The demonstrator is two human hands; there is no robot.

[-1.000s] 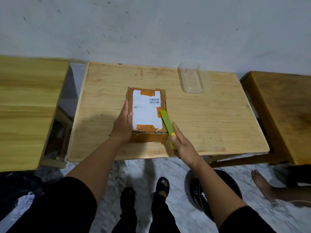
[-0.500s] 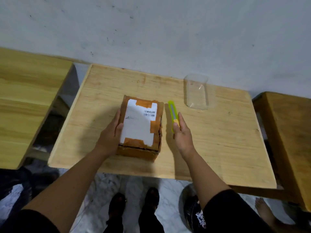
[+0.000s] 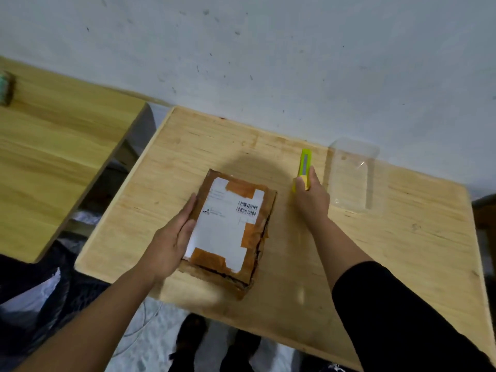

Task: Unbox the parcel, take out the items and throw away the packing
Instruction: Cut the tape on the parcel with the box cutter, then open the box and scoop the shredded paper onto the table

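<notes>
Left hand (image 3: 171, 237) is spread flat against the left side of the parcel (image 3: 230, 226), fingers pressed to its edge and thumb on top, bracing it rather than gripping; right hand (image 3: 312, 197) is clenched round the yellow-green cutter (image 3: 304, 167), tip pointing away toward the wall, off to the right of the box and clear of it. The parcel sits near the middle of the desk (image 3: 402, 251), brown tape criss-crossing a white label (image 3: 228, 224), and a dark gap shows along its near and right edges, so by the look of it the seam there is already slit. If more cutting is needed, the sound way is a shallow blade run along the tape line, drawn away from the bracing hand, with that left palm kept well behind the stroke; otherwise set the knife down before prying the flaps. A clear plastic container (image 3: 351, 175) stands just beside the knife hand, the likeliest thing to get knocked. Another wooden surface (image 3: 53, 157) lies to the left, well apart. Nothing covers the lid itself.
</notes>
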